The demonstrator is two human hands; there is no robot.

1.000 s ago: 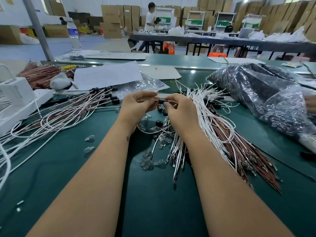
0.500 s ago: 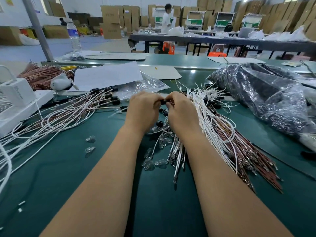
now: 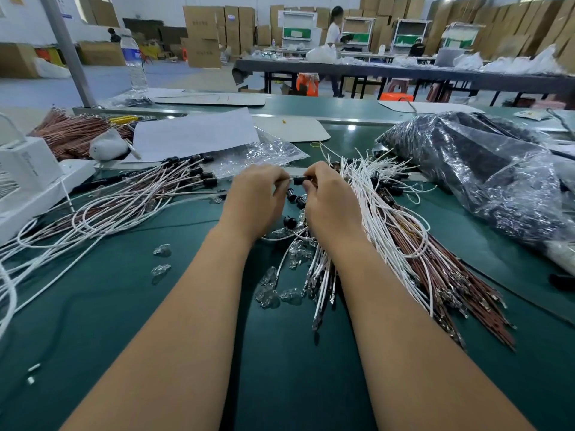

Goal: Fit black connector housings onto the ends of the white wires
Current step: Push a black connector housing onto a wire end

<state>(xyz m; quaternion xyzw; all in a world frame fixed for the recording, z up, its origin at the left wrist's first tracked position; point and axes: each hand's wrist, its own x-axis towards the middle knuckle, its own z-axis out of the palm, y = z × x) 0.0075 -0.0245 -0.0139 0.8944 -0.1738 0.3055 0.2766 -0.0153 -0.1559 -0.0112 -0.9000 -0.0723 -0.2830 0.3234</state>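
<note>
Pinching wire (image 3: 287,179) in left hand (image 3: 255,202), housing (image 3: 299,181) in right hand (image 3: 331,203); light, limp wire, best gripped near its tip; housing small, rigid, probably slippery.

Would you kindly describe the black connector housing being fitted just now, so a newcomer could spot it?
Find the green table, then the two hands meeting above its middle. The black housing is pinched at the right hand fingertips, facing the left hand. Unlike the loose housings below, it is held off the table.
</note>
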